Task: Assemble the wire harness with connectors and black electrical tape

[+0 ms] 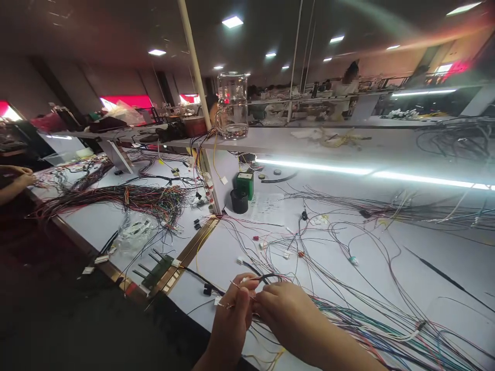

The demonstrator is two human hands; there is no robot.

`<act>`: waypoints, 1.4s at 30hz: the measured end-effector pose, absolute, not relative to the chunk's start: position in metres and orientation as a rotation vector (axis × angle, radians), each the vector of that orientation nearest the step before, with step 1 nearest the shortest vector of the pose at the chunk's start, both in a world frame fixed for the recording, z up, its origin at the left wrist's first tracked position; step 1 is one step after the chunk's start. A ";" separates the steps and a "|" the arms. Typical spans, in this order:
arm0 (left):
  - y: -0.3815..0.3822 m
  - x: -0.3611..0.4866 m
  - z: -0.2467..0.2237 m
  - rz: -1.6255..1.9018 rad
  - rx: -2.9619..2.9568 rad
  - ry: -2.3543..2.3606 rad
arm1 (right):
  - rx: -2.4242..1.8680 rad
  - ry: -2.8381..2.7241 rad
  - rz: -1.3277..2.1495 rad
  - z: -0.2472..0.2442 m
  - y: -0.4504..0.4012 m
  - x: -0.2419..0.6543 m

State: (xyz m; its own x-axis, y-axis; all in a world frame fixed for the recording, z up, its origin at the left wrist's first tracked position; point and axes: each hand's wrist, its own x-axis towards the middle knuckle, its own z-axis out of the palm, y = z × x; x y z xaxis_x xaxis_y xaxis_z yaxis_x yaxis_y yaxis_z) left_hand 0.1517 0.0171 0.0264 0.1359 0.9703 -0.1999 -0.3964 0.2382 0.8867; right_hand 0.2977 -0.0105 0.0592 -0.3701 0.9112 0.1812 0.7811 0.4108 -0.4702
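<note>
Close together at the front of the table, both my hands work on thin wires. My left hand [232,317] is closed round a small white connector [245,279], with bare wire ends sticking out past its thumb. Against it, my right hand [290,314] pinches a thin wire; its fingertips are partly hidden. A black cable [270,276] arches just above the fingers. To the right runs a long bundle of coloured wires [359,324], passing under my right forearm. A black sleeved cable [195,274] with a black clip lies left of my hands.
A green box [245,184] and black round container [239,201] stand by the shelf post. A glass jar [233,108] sits on the shelf [270,141]. A pronged fixture [157,270], a plastic bag [135,232] and a wire bundle [116,198] lie left. A co-worker's hands [19,178] show far left.
</note>
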 end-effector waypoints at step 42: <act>0.031 0.145 -0.002 1.284 0.273 1.069 | -1.776 -1.915 0.466 -0.048 0.118 0.403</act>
State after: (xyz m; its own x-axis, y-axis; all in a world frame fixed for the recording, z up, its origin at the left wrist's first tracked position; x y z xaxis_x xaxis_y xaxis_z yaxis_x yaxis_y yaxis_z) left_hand 0.1452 0.0313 -0.0017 -0.0923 0.8670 -0.4897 -0.6388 0.3257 0.6970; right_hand 0.4028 0.1176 -0.0478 -0.0390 0.9924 0.1171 0.8276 0.0978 -0.5527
